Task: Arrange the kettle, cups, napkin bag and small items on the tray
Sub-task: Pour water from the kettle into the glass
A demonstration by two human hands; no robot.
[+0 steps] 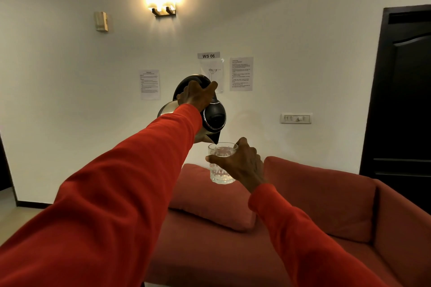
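Clear patterned glass tumbler (pixel 222 162) is gripped upright in right hand (pixel 242 165), held aloft over the red sofa (pixel 326 205). Just above and beyond, black-and-steel electric kettle (pixel 205 114), handle clasped by left hand (pixel 198 95), is tipped, spout at the rim. No tray is seen.

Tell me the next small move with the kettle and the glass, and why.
Probably tip the black and steel electric kettle back upright. The left hand grips its handle with the spout steeply down at the rim of the clear patterned glass tumbler, held by the right hand above the red sofa. No stream shows, and no tray is in view yet.
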